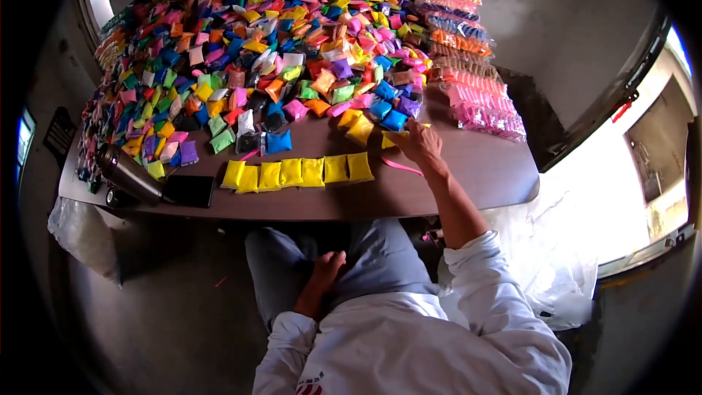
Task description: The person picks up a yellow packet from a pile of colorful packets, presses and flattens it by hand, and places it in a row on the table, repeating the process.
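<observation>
A row of several yellow packets (291,172) lies side by side near the table's front edge. To the right of the row, my right hand (420,145) reaches over the table with its fingers closed on a yellow packet (391,138). Just left of it are loose yellow-orange packets (359,130), and blue packets (393,120) lie just beyond. A pink strip (401,167) rests below my right hand. My left hand (330,266) lies on my lap, its fingers curled; whether anything is inside them is hidden.
A big heap of coloured packets (241,51) covers the table's back and left. Bagged packets (475,80) are stacked at the right. A metal flask (129,174) and a black phone (189,191) lie at the left front. Plastic bags (545,263) hang beside the table (497,175).
</observation>
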`<act>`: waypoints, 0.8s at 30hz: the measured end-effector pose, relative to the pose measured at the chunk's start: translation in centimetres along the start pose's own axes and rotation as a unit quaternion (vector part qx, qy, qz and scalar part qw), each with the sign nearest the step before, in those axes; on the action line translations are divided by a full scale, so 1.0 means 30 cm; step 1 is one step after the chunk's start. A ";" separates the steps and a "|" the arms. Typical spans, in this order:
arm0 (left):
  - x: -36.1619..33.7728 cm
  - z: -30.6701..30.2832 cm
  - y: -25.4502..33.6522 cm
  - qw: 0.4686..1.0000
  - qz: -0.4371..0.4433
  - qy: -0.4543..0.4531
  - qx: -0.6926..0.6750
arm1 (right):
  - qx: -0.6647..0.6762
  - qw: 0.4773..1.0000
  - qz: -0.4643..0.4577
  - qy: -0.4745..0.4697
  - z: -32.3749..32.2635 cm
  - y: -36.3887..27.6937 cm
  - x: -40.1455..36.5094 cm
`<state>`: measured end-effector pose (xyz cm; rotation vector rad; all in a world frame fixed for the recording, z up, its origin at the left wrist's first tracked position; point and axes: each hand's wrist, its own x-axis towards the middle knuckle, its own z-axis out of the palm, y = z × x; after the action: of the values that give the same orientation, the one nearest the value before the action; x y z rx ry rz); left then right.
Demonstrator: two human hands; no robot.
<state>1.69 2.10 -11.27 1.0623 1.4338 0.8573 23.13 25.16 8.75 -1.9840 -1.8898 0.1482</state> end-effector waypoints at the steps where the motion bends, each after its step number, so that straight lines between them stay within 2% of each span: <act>1: 0.001 -0.001 0.001 1.000 0.001 0.001 0.016 | -0.002 1.000 -0.008 -0.006 0.024 0.004 -0.002; 4: -0.001 -0.016 0.017 0.999 0.005 -0.003 0.035 | 0.016 0.999 -0.019 -0.020 0.042 0.018 0.001; 6: -0.012 -0.023 0.027 0.999 0.005 -0.010 0.036 | 0.117 0.992 -0.025 -0.049 0.011 0.026 -0.018; 7: -0.015 -0.025 0.032 0.999 -0.001 -0.013 0.036 | 0.117 0.992 -0.024 -0.049 0.003 0.036 -0.028; 9: -0.019 -0.025 0.047 0.999 -0.009 -0.017 0.033 | 0.327 0.941 0.036 -0.084 -0.010 0.058 -0.058; 10: -0.024 -0.024 0.066 0.999 -0.023 -0.021 0.014 | 0.324 0.941 0.038 -0.085 -0.035 0.056 -0.100; 11: -0.027 -0.019 0.076 0.999 -0.039 -0.025 -0.004 | 0.476 0.867 0.037 -0.139 -0.080 0.045 -0.166; 12: -0.012 -0.015 0.056 0.999 -0.043 -0.029 -0.006 | 0.613 0.766 0.037 -0.187 -0.121 0.035 -0.233; 15: -0.010 0.007 0.020 0.996 -0.044 -0.017 -0.081 | 0.672 0.685 0.039 -0.278 -0.162 0.011 -0.436; 16: -0.027 0.008 0.064 0.991 -0.048 -0.012 -0.121 | 0.672 0.672 -0.026 -0.311 -0.116 0.036 -0.485; 18: -0.022 0.009 0.048 0.995 -0.031 -0.009 -0.094 | 0.659 0.659 -0.022 -0.362 -0.075 0.019 -0.585; 20: -0.024 0.003 0.082 0.998 -0.064 -0.003 -0.004 | 0.642 0.664 -0.002 -0.384 -0.007 0.004 -0.648; 22: -0.022 -0.006 0.070 0.998 -0.057 -0.003 0.014 | 0.628 0.674 0.012 -0.388 0.106 0.010 -0.672; 24: -0.025 -0.016 0.073 0.997 -0.071 -0.015 -0.008 | 0.573 0.743 0.051 -0.343 0.225 0.023 -0.666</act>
<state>1.54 2.15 -8.92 0.9456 1.4566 0.7474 19.81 7.02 -1.50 -1.1296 -1.3211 1.7863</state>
